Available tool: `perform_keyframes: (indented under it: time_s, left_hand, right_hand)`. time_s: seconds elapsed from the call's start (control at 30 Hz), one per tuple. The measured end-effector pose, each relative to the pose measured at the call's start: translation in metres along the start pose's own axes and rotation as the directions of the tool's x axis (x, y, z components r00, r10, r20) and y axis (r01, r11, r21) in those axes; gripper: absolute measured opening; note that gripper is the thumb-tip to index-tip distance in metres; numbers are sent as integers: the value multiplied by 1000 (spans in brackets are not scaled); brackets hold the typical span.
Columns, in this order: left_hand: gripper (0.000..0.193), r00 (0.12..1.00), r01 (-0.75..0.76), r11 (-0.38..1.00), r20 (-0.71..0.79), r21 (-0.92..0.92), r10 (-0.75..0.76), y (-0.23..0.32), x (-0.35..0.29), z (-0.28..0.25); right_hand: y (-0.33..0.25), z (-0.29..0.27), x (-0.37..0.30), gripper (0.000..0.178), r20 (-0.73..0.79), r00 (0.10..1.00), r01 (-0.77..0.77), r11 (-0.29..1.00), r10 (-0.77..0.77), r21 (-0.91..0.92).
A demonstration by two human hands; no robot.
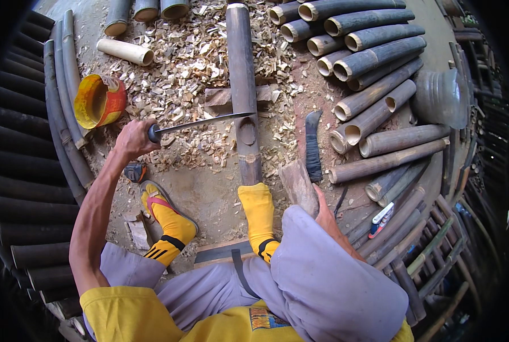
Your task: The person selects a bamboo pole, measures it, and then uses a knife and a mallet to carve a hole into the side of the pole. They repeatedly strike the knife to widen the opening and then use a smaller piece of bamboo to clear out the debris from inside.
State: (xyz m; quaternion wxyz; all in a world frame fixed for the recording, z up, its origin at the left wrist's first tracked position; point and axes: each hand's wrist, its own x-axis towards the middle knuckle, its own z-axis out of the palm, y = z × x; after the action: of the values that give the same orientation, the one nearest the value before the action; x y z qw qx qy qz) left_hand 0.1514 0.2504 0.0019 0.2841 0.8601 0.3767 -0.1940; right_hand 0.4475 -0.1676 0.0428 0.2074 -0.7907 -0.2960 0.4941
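My left hand (pixel 136 138) is closed round the dark handle of a long-bladed knife (pixel 200 122). The thin blade points right, and its far end lies across a dark bamboo pole (pixel 243 62). Just below the blade, an oval cut (pixel 247 134) shows in the pole's side. My right hand (pixel 325 215), partly hidden by my raised knee, grips a rough wooden block (pixel 300 185) beside the pole. A foot in a yellow sock (pixel 256 205) presses on the pole's near end. Under the pole's middle lies a piece of wood (pixel 218 98).
Wood chips (pixel 180 97) cover the ground. Cut bamboo tubes (pixel 379 57) are piled at right, and dark poles (pixel 26 171) line the left. A yellow-red container (pixel 101 101), a tape measure (pixel 135 171), a dark curved blade with a wrapped handle (pixel 313 148) and a utility knife (pixel 381 220) lie around.
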Motion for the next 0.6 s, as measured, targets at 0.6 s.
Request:
perform_keyframes:
  time_s: [0.6]
  left_hand:
    - [17, 997, -63, 991, 42, 120, 58, 6, 15, -6]
  right_hand:
    - [-139, -48, 66, 103, -315, 672, 662, 734, -670, -152]
